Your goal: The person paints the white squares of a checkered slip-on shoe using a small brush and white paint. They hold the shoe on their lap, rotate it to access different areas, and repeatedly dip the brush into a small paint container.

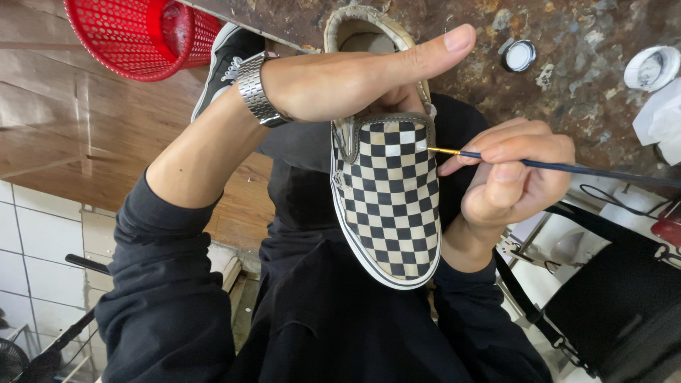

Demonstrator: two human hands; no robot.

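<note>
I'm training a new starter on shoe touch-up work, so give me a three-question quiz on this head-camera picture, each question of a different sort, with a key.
1. True or false: the left hand holds the checkered slip-on shoe at its opening.
2. What does the right hand hold? A) a fine paintbrush B) a sponge C) scissors
3. Fill in: the brush tip touches a ______ square near the shoe's opening.

Key: 1 true; 2 A, the paintbrush; 3 white.
</note>
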